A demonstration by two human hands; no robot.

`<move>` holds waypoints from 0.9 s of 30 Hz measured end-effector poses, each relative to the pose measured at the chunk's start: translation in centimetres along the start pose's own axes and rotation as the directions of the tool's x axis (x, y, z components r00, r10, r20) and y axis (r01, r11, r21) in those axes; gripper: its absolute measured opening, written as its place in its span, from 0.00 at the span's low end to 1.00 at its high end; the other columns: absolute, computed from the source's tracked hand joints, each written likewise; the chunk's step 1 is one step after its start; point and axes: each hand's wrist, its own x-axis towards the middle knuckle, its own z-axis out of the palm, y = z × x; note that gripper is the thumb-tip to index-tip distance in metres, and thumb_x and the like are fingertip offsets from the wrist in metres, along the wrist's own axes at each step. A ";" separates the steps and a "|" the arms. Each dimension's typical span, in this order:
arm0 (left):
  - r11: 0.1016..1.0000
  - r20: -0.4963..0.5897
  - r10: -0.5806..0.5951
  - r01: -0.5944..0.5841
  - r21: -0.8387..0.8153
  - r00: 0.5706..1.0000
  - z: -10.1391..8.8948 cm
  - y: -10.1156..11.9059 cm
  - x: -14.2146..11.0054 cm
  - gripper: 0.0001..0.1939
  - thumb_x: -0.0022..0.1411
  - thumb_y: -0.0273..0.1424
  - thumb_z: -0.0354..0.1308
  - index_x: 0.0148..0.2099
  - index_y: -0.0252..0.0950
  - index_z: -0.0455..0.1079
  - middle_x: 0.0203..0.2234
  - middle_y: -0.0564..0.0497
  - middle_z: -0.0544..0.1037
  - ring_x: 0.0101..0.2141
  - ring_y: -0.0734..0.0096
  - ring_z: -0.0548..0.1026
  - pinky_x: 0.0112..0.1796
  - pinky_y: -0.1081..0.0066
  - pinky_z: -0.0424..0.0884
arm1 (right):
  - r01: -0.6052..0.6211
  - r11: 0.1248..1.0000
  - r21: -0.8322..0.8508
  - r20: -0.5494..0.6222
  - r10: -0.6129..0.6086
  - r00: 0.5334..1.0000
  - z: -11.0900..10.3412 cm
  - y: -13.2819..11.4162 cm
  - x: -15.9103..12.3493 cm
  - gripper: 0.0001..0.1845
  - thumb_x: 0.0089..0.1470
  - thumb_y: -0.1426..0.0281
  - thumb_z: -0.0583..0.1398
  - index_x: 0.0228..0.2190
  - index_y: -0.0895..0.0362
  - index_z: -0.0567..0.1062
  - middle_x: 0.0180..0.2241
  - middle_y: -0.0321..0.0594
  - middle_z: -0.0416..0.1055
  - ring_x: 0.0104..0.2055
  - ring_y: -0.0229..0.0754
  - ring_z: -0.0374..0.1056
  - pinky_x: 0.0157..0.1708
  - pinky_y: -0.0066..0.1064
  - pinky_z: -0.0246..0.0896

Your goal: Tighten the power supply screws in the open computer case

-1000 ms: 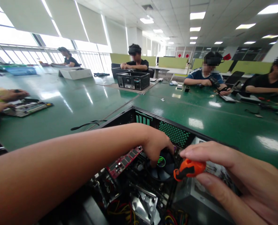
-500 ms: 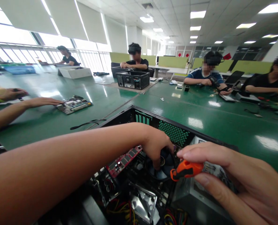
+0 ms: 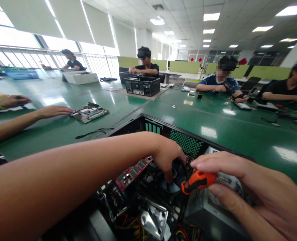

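My left hand [image 3: 167, 152] reaches into an open computer case [image 3: 158, 124] and grips the black CPU cooling fan [image 3: 177, 177], thumb on the near side and fingers at the far side. Between the thumb and fingers of my right hand [image 3: 241, 177] is an orange and black screwdriver [image 3: 201, 180], held just right of the fan. Its shaft and tip cannot be made out. A red circuit card [image 3: 133, 172] lies left of the fan, partly behind my left forearm. The metal power supply [image 3: 208, 207] sits beneath my right hand.
Colored cables [image 3: 135, 224] and a shiny metal bracket [image 3: 153, 217] fill the near part of the case. A co-worker's hand [image 3: 55, 110] touches a motherboard [image 3: 90, 113] at the left. A black cable [image 3: 93, 132] and another computer case [image 3: 142, 87] are on the green table [image 3: 123, 103].
The co-worker's hand and the motherboard have slid to the right across the table. My own hands, the fan and the screwdriver are almost unmoved.
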 end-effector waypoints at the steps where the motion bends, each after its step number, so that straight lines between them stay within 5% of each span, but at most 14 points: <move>1: 1.000 -0.003 -0.004 0.004 0.003 1.000 0.0 0.0 0.0 0.29 0.42 0.35 0.66 0.49 0.37 0.68 0.40 0.50 0.76 0.37 0.64 0.72 0.38 0.71 0.67 | 0.023 1.000 0.019 0.003 -0.023 1.000 0.0 0.0 0.0 0.18 0.57 0.65 0.53 0.49 0.43 0.63 0.44 0.30 0.73 0.45 0.37 0.71 0.41 0.22 0.70; 19: 1.000 -0.015 -0.010 0.010 -0.011 1.000 0.5 -0.5 0.3 0.28 0.41 0.36 0.66 0.48 0.39 0.69 0.38 0.51 0.76 0.36 0.65 0.72 0.38 0.70 0.67 | -0.028 0.999 0.028 -0.066 0.030 0.997 -0.2 0.0 0.4 0.15 0.57 0.66 0.53 0.47 0.45 0.65 0.43 0.30 0.74 0.41 0.37 0.73 0.35 0.21 0.71; 27: 1.000 -0.014 -0.011 0.011 0.002 1.000 0.0 0.0 -0.1 0.30 0.41 0.35 0.65 0.49 0.36 0.69 0.40 0.49 0.76 0.37 0.62 0.73 0.39 0.69 0.67 | 0.050 0.979 0.198 0.087 -0.068 0.994 -1.2 -0.5 -0.1 0.15 0.55 0.70 0.57 0.45 0.44 0.68 0.48 0.31 0.72 0.48 0.43 0.70 0.46 0.30 0.68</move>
